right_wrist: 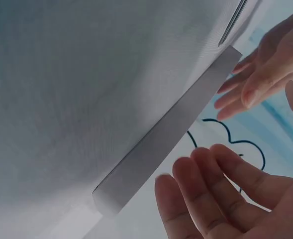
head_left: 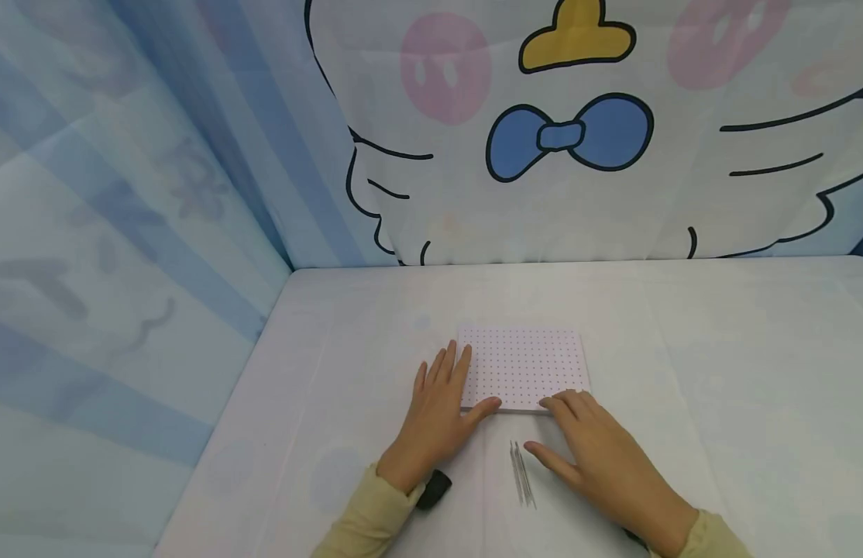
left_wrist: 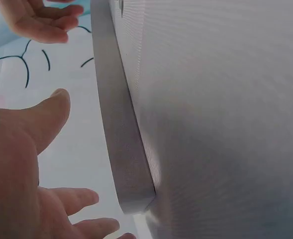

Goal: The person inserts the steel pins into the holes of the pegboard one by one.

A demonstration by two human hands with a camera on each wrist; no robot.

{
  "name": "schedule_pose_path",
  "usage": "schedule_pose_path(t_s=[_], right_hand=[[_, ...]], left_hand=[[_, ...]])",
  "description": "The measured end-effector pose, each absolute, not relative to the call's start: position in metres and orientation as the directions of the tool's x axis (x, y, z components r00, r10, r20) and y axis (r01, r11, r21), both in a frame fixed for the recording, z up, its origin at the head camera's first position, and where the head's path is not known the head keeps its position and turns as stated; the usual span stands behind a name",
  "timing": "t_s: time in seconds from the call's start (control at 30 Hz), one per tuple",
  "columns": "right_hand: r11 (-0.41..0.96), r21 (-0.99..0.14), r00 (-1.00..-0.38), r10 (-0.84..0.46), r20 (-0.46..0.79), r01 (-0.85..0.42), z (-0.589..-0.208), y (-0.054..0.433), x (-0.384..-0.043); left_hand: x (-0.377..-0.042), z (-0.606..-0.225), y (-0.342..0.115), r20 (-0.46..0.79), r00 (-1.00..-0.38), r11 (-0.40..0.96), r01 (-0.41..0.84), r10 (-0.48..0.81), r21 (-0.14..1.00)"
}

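Note:
A thin pale pink board (head_left: 522,364) covered in a grid of small dark dots lies flat on the table. My left hand (head_left: 434,422) is at its left side, fingers straight and overlapping the left edge, thumb pointing along the front edge. Over the front right corner, my right hand (head_left: 606,457) has its fingertips at the board and its thumb held apart. Several thin metal needle-like rods (head_left: 522,474) lie between the hands, in front of the board. The board's plain grey side (left_wrist: 117,114) shows in the left wrist view, with the fingers spread beside it.
A white cloth with faint spots covers the table (head_left: 724,372). Behind it hangs a curtain (head_left: 459,201) printed with a cartoon figure and blue bow. Another blue and white curtain (head_left: 111,294) hangs along the left. A black strap piece (head_left: 434,490) sits at the left wrist.

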State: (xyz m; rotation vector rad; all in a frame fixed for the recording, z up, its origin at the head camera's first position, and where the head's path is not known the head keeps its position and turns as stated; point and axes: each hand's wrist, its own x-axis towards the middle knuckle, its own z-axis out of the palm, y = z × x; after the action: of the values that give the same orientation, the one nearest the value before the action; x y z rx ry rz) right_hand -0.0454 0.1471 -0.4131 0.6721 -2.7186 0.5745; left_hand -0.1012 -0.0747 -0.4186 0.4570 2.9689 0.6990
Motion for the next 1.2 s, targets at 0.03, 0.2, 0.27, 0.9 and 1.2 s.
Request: schedule_pose_path(t_s=[0.03,0.2,0.27,0.9,1.2], right_hand=[[0.812,-0.304,-0.849,-0.386,0.360,-0.498,-0.413,0.146,-0.046],[0.814,-0.292,-0.850,-0.401,0.342,-0.502,-0.415,0.141,-0.045],[0.818,-0.300,-0.860,-0.399,0.319,-0.491,-0.415,0.139,-0.045],[0.827,-0.411,-0.912,-0.409,0.028,-0.384,-0.413,0.123,-0.048],[0.861,-0.409,-0.942,-0.336,-0.010,-0.303,-0.411,0.114,-0.048]], left_hand=[[-0.102,-0.419,-0.075,0.006,-0.955,0.851,0.267,0.297,0.453],[-0.104,-0.421,-0.075,-0.017,-0.955,0.838,0.252,0.297,0.483],[-0.105,-0.422,-0.075,-0.026,-0.953,0.837,0.251,0.301,0.487],[-0.102,-0.424,-0.071,-0.041,-0.956,0.855,0.239,0.290,0.460],[-0.101,-0.425,-0.072,-0.042,-0.957,0.847,0.234,0.287,0.477]])
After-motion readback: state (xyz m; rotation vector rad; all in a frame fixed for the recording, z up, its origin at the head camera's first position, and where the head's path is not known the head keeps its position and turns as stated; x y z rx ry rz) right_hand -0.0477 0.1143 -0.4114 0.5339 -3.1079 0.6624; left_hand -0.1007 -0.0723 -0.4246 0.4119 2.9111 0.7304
